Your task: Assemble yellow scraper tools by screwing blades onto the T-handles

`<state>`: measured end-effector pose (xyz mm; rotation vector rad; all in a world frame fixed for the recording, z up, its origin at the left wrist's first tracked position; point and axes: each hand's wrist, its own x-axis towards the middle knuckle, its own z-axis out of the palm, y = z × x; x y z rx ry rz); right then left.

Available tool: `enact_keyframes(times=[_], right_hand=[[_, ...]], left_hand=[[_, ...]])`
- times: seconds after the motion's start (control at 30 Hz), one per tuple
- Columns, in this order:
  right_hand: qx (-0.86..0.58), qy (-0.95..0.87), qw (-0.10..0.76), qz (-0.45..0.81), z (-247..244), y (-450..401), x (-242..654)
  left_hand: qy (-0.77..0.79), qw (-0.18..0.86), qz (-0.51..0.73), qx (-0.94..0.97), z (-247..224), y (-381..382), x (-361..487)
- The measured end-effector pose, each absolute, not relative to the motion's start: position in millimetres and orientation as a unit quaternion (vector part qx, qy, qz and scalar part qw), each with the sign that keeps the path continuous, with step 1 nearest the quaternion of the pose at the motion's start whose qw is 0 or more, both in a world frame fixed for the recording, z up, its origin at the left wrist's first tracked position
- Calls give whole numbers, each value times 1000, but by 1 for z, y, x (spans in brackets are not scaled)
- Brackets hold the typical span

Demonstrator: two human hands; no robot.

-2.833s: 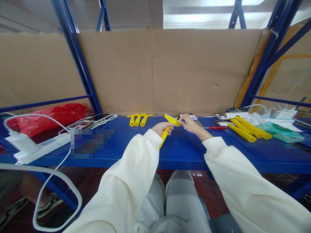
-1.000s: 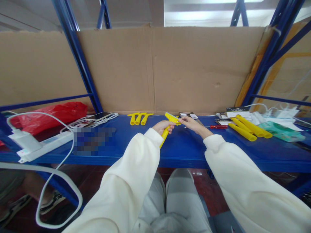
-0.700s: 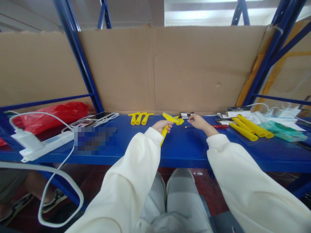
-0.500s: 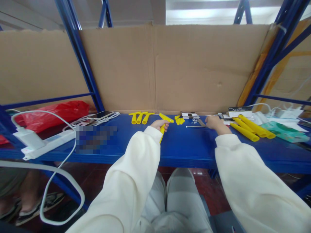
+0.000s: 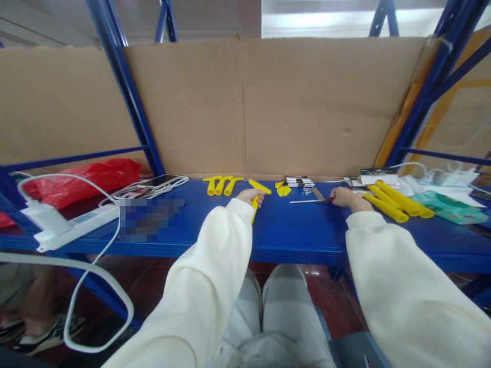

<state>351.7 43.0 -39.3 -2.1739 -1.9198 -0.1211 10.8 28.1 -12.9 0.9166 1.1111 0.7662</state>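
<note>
My left hand point(image 5: 250, 197) is closed around a yellow T-shaped handle point(image 5: 260, 186), its crosspiece up and its tube running down below my fingers. Further right, my right hand point(image 5: 344, 197) grips a screwdriver point(image 5: 310, 201) by the handle, and the thin metal shaft points left over the blue tabletop. Between the hands lie several small flat yellow pieces point(image 5: 284, 190), a stack of black-and-white packets point(image 5: 299, 182) and a few tiny metal parts point(image 5: 307, 191). Three more yellow T-shaped handles point(image 5: 229, 187) rest side by side left of my left hand.
Several yellow tubes point(image 5: 391, 204) lie right of my right hand, beside a green plastic packet point(image 5: 449, 208). On the left are a white power strip point(image 5: 82, 225), cables and a red bag point(image 5: 92, 179). Cardboard point(image 5: 307, 107) walls the back of the blue table point(image 5: 291, 232).
My right hand has drawn back toward me and slightly right, with the screwdriver now lifting off the table area beside the packets. My left hand has shifted slightly left with the yellow handle.
</note>
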Motion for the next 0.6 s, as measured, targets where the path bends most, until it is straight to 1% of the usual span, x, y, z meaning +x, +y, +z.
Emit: enact_keyframes(times=[0.13, 0.23, 0.37, 0.6], right_hand=[[-689, -713, 126, -4, -40, 41, 349], [-652, -742, 156, -5, -37, 38, 342], [-675, -713, 185, -28, -29, 29, 329], [-649, -702, 280, -89, -19, 16, 307]], left_hand=[[523, 667, 336, 410, -7, 20, 14], [525, 665, 343, 405, -6, 18, 15], [537, 643, 354, 415, -6, 17, 16], [544, 620, 352, 443, -3, 11, 19]])
